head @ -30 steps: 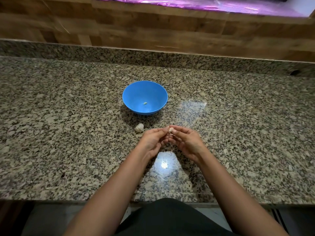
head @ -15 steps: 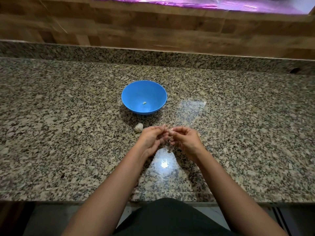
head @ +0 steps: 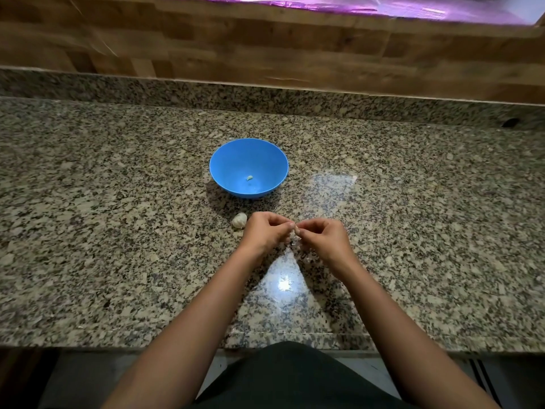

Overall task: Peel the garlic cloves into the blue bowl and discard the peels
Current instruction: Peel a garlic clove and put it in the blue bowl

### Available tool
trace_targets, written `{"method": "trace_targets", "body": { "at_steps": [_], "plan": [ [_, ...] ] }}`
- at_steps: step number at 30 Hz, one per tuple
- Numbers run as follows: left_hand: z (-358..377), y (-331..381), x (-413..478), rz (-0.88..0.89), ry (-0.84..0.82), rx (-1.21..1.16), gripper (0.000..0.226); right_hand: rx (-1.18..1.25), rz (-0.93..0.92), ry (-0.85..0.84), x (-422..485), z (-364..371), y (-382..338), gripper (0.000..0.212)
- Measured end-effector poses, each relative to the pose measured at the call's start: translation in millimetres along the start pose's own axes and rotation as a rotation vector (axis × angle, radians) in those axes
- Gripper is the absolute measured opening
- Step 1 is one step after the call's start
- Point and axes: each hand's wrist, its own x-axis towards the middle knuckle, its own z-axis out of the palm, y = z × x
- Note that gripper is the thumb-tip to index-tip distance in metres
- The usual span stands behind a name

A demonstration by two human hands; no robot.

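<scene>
Home kitchen, by the look of it: speckled granite desk (head: 118, 231) with matching upstand, wood-block wall (head: 265, 48) behind, blue bowl (head: 233, 160) and garlic (head: 239, 220) out.

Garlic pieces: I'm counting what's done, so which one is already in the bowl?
The small pale clove lying on the bottom of the blue bowl. The bigger white garlic piece sits on the counter beside the left hand.

We can barely see the garlic clove (head: 295, 233), tucked between the left hand (head: 267, 233) and right hand (head: 323, 236). The speck in the blue bowl (head: 233, 160) is too small for us to identify.
</scene>
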Motion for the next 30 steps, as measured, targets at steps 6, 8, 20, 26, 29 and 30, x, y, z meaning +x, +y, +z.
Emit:
{"method": "trace_targets", "body": {
  "at_steps": [6, 8, 20, 26, 29, 30],
  "plan": [
    [2.5, 6.1, -2.6, 0.007, 0.008, -0.011, 0.008, -0.139, -0.105, 0.051, -1.7, 3.3, 1.1, 0.009],
    [3.9, 4.5, -1.2, 0.003, 0.030, -0.023, 0.009, -0.164, -0.122, 0.062, -2.1, 4.3, 0.7, 0.008],
    [14.3, 1.3, -6.0, 0.218, 0.202, 0.502, 0.008, -0.183, -0.102, 0.053, 0.4, 14.4, 2.0, 0.020],
    [14.4, -4.1, -9.1, 0.290, 0.201, 0.578, 0.011, 0.062, 0.006, 0.050, 2.8, 11.3, 6.0, 0.016],
    [13.5, -5.2, -7.8, 0.311, 0.203, 0.610, 0.008, -0.125, -0.056, -0.007, 2.1, 10.1, 3.6, 0.011],
    [13.2, -4.6, -7.2, 0.319, 0.202, 0.620, 0.007, -0.199, -0.085, -0.012, 1.9, 10.2, 1.9, 0.010]
  ]
}}
